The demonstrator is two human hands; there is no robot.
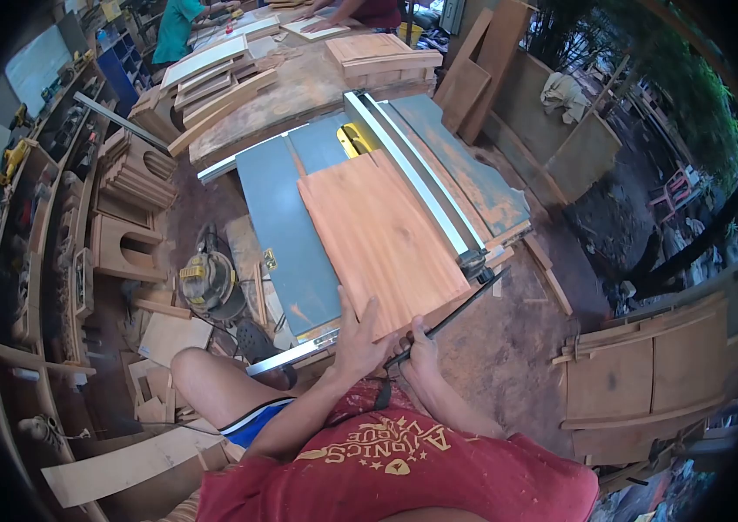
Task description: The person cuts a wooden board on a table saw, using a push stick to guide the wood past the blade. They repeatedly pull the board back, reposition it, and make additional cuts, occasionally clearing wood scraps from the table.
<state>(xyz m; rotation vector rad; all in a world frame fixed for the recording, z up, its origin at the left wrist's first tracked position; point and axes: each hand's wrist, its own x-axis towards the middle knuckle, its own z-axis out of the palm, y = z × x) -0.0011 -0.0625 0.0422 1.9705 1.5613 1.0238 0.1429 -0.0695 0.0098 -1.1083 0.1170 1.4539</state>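
Observation:
A wide reddish-brown wooden board point(386, 239) lies flat on the grey table saw point(286, 217), alongside its long metal fence point(421, 174). My left hand point(357, 341) rests at the board's near left corner, fingers stretched out and apart over the wood. At the near edge, my right hand point(421, 355) is closed around a long thin black stick point(466, 304), with the thumb up against the board's end. The stick slants up to the right, past the fence's near end. A yellow piece point(353, 139) stands just beyond the board's far end. No blade shows.
Stacked boards point(385, 54) and panels point(204, 70) lie on the bench behind the saw. Two people work there, one in a green shirt point(177, 30). A round dusty machine point(210, 280) stands at left, near cut wooden parts point(130, 248). Wooden panels point(647, 383) lie at right.

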